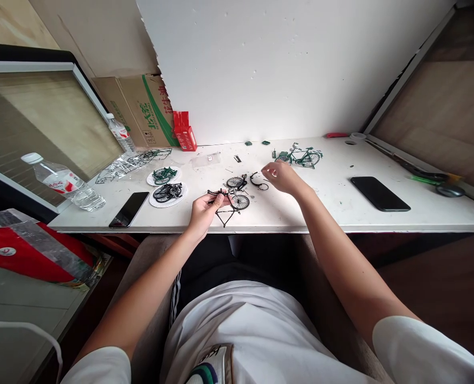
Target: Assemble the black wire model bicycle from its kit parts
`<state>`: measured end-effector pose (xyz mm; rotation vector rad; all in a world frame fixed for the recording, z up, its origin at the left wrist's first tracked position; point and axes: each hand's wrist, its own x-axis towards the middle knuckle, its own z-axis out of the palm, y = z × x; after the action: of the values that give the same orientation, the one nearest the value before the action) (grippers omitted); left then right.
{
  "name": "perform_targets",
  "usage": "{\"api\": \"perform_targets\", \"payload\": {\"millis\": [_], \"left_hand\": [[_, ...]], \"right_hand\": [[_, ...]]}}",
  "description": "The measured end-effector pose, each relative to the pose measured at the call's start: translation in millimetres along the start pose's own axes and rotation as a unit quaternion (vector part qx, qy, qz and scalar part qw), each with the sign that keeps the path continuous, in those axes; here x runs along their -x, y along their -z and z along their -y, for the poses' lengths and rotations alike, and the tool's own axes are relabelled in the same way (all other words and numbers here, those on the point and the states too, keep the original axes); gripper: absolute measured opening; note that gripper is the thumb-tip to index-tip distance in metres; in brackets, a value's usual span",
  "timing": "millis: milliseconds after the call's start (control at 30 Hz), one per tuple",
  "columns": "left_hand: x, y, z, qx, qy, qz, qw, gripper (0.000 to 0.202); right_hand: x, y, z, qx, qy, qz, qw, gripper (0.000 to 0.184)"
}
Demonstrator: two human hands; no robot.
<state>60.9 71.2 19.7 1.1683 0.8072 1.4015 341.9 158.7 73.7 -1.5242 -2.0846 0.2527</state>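
Note:
My left hand [206, 212] is closed on a small black model bicycle frame [226, 214], held at the front of the desk. A spoked wheel [240, 201] shows at the frame's right side. Behind it lies another black wheel [234, 182] with small parts beside it. My right hand [279, 176] hovers over the desk with its fingers pinched together; whether anything small is between them is hidden. Just left of it lies a thin, curved black part [257, 182] with a loop. Beyond my right hand stands a green model bicycle [301, 156].
Two white plates hold green parts [165, 175] and black parts [167, 192]. Phones lie at left [129, 209] and right [380, 193]. Water bottles [66, 184] and a red box [184, 131] stand at left. Dark tools [415, 168] lie at the right.

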Motion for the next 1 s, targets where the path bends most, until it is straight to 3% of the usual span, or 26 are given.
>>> {"api": "perform_targets", "payload": {"millis": [133, 300, 500, 600, 700, 767, 833, 900, 1000], "left_hand": [[-3, 1.4, 0, 0.002, -0.004, -0.001, 1.0, 0.043], [-8, 1.7, 0, -0.001, -0.006, -0.009, 1.0, 0.043], [-14, 3.3, 6, 0.014, -0.011, -0.013, 1.0, 0.044], [-14, 3.5, 6, 0.03, -0.006, -0.012, 0.999, 0.043], [-12, 2.0, 3, 0.038, -0.004, -0.006, 0.999, 0.042], [-11, 0.1, -1, 0.039, -0.003, -0.008, 0.999, 0.042], [-10, -2.1, -4, 0.044, 0.0, -0.013, 0.999, 0.041], [-10, -3.9, -7, 0.053, 0.002, -0.016, 0.998, 0.04], [-11, -5.8, -10, 0.066, 0.005, -0.021, 0.998, 0.041]], "right_hand": [[-2, 3, -30, 0.058, -0.095, 0.057, 0.992, 0.029], [-6, 1, -33, 0.115, -0.176, 0.121, 0.97, 0.023], [-5, -4, -35, 0.136, -0.171, 0.117, 0.969, 0.022], [-7, -4, -33, 0.017, -0.147, 0.063, 0.987, 0.023], [-11, -4, -21, -0.136, -0.045, -0.017, 0.99, 0.02], [-12, -5, -5, -0.224, 0.019, -0.064, 0.972, 0.029], [-12, -6, 13, -0.307, 0.04, -0.09, 0.947, 0.045], [-9, -7, 34, -0.376, 0.044, -0.095, 0.921, 0.056], [-1, -9, 63, -0.454, 0.066, -0.077, 0.885, 0.06]]}}
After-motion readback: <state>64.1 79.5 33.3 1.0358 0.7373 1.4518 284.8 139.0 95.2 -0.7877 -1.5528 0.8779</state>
